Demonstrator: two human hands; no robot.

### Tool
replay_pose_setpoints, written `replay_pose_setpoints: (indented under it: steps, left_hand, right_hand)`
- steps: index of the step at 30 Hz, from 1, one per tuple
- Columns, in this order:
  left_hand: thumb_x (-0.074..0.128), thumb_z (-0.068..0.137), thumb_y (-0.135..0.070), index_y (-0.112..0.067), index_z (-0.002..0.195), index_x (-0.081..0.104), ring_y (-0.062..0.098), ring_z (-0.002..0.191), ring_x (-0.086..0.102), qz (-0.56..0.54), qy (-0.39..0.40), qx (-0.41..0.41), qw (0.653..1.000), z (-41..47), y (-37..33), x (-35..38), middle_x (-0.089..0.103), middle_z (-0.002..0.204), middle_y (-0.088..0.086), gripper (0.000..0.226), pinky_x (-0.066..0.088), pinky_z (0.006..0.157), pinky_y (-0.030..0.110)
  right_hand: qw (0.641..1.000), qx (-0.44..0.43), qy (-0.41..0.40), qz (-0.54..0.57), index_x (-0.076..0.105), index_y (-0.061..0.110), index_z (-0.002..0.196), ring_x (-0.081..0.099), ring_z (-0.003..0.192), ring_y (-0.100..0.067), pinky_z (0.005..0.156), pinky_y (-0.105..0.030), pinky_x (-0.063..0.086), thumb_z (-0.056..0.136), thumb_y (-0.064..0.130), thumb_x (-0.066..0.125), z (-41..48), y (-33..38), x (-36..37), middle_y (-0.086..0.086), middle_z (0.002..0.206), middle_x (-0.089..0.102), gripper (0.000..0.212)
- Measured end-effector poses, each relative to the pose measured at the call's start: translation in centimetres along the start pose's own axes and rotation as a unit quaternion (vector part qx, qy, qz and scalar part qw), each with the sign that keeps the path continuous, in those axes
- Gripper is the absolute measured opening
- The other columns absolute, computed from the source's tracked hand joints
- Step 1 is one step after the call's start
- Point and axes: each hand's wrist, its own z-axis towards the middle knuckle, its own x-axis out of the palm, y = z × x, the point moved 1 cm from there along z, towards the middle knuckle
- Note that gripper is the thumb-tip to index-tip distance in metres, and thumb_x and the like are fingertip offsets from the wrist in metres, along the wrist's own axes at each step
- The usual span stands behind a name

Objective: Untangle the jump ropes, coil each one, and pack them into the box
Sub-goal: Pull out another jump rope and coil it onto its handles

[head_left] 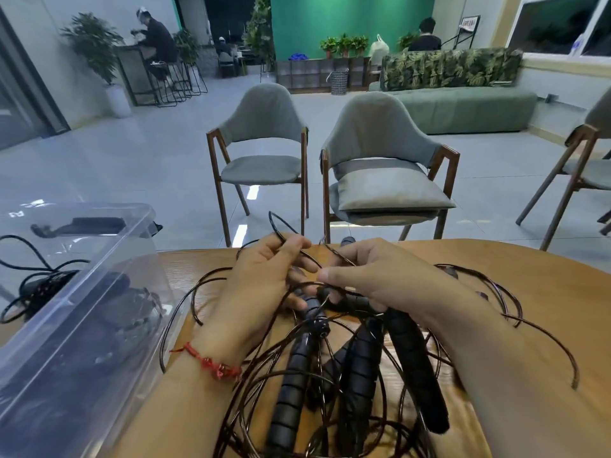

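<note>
A person's left hand point(264, 276) and right hand point(373, 276) worked at a knot of jump ropes point(330, 361) heaped on a wooden table point(535, 312) in the lower centre of the frame. The left hand, with a red bracelet point(211, 361) at the wrist, pinched a thin dark cord between thumb and fingers. The right hand's fingers were curled around the upper end of a black handle and the cord beside it. Three ribbed black handles point(287, 391) lay side by side below the hands, with loops of cord spreading across the tabletop on both sides. A clear plastic box point(109, 259) stood at the lower left, touching the table's edge, and dark cords showed through its walls. Two grey chairs point(264, 143) faced the table from the middle of the frame, and a green sofa point(463, 107) stood at the upper right.
</note>
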Motion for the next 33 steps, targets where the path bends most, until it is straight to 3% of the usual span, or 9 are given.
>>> replay_pose_setpoints:
  steps: [3,7,11,13,18,21,24,27,33]
  left_hand:
    - [0.055,0.110,-0.034,-0.016,0.118,0.066,0.021,0.056,0.066,0.012,-0.007,-0.003,1.000,0.1,0.3,0.2,0.077,0.090,0.007,0.023,0.045,0.040,0.023]
    - [0.066,0.104,-0.032,-0.010,0.117,0.064,0.009,0.042,0.052,0.032,0.109,-0.061,0.992,0.1,0.7,-0.7,0.072,0.090,0.011,0.026,0.035,0.033,0.017]
    - [0.062,0.107,-0.026,-0.010,0.131,0.063,0.006,0.035,0.045,0.050,0.291,-0.121,0.948,-0.7,0.3,-0.5,0.072,0.092,0.019,0.029,0.033,0.031,0.015]
    - [0.059,0.109,-0.026,-0.013,0.134,0.064,0.006,0.035,0.046,0.073,0.319,-0.124,0.937,-0.9,0.4,-0.1,0.072,0.091,0.020,0.029,0.034,0.032,0.015]
    - [0.056,0.109,-0.033,-0.019,0.115,0.076,0.008,0.041,0.049,0.139,0.215,-0.051,0.965,-0.7,0.4,-0.1,0.069,0.076,0.008,0.025,0.035,0.039,0.016]
    - [0.059,0.108,-0.034,-0.021,0.111,0.078,0.008,0.047,0.048,0.111,0.106,0.016,0.988,-0.1,0.3,-0.2,0.063,0.071,0.002,0.024,0.037,0.040,0.017]
    - [0.060,0.108,-0.033,-0.021,0.112,0.078,0.010,0.049,0.048,0.008,0.022,0.030,0.999,0.3,0.2,-0.1,0.059,0.071,0.003,0.022,0.038,0.040,0.019]
    - [0.056,0.110,-0.037,-0.025,0.119,0.075,0.010,0.047,0.049,0.013,-0.031,0.050,0.998,0.4,0.3,-0.4,0.060,0.070,0.001,0.024,0.038,0.040,0.021]
    - [0.050,0.112,-0.037,-0.019,0.116,0.071,0.015,0.059,0.062,0.061,-0.045,0.065,0.995,0.3,0.1,-0.5,0.070,0.073,0.003,0.027,0.049,0.051,0.028]
  right_hand:
    - [1.000,-0.001,-0.014,-0.019,0.081,0.030,0.097,0.053,0.057,-0.005,0.059,-0.026,0.040,0.097,0.052,0.072,-0.3,0.2,-0.2,0.008,0.081,0.075,0.024]
    - [0.995,-0.033,-0.083,0.046,0.081,0.026,0.093,0.054,0.046,-0.001,0.050,-0.019,0.039,0.097,0.046,0.076,-0.1,-0.1,-0.4,0.011,0.065,0.066,0.021]
    - [0.979,-0.061,-0.144,0.135,0.081,0.019,0.097,0.053,0.051,-0.001,0.054,-0.024,0.038,0.099,0.041,0.074,0.7,-0.2,-0.5,0.003,0.084,0.075,0.023]
    - [0.969,-0.063,-0.162,0.178,0.080,0.019,0.098,0.045,0.051,-0.008,0.048,-0.024,0.037,0.099,0.038,0.075,0.7,-0.3,-0.5,-0.001,0.090,0.078,0.020]
    - [0.973,-0.074,-0.161,0.145,0.079,0.026,0.105,0.054,0.054,-0.001,0.057,-0.024,0.037,0.100,0.039,0.073,0.7,-0.3,-0.5,0.006,0.094,0.080,0.016]
    - [0.994,-0.016,-0.072,0.078,0.073,0.035,0.119,0.053,0.061,-0.002,0.059,-0.026,0.038,0.099,0.050,0.070,0.4,-0.4,-0.3,0.013,0.091,0.079,0.025]
    - [1.000,0.014,0.023,-0.001,0.076,0.031,0.106,0.053,0.064,-0.008,0.061,-0.030,0.040,0.098,0.058,0.068,-0.1,-0.3,0.1,-0.001,0.097,0.080,0.029]
    - [0.996,0.010,0.091,-0.008,0.078,0.025,0.104,0.048,0.052,-0.005,0.054,-0.023,0.039,0.103,0.059,0.059,-0.6,0.4,0.0,-0.009,0.085,0.079,0.039]
    - [0.997,0.002,0.076,-0.012,0.081,0.026,0.102,0.043,0.051,-0.010,0.046,-0.016,0.037,0.104,0.067,0.048,-0.8,0.5,-0.4,-0.023,0.086,0.075,0.053]
